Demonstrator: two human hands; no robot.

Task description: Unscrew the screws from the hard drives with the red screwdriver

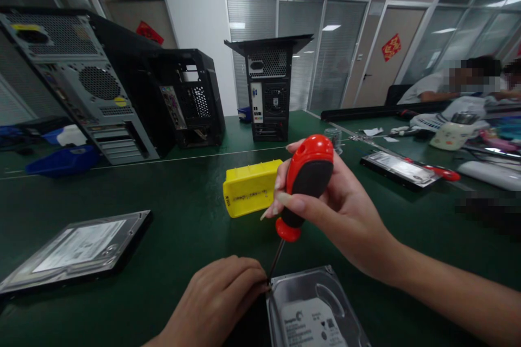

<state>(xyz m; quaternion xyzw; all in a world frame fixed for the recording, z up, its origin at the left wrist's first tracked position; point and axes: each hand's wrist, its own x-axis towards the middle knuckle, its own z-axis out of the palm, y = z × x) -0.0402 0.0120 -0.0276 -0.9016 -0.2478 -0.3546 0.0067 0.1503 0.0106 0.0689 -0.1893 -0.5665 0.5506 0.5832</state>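
My right hand point(345, 211) grips a red and black screwdriver point(307, 173) by its handle, with the shaft slanting down to the left. The shaft's lower end meets the far left corner of a hard drive point(309, 303), which lies label up at the bottom of the view. At that same corner are the fingertips of my left hand point(223, 293), curled together beside the tip. Whatever they pinch there is too small and hidden to name. Behind the screwdriver a yellow plastic bin point(248, 187) lies on its side on the green table point(183, 200).
A second hard drive point(81, 246) lies at left and a third point(401, 168) at right, by a red-handled tool point(443, 173). Computer cases point(122, 92) point(268, 92) stand along the back. A blue bin point(61, 161) sits at far left. Another person point(431, 87) is beyond the table, upper right.
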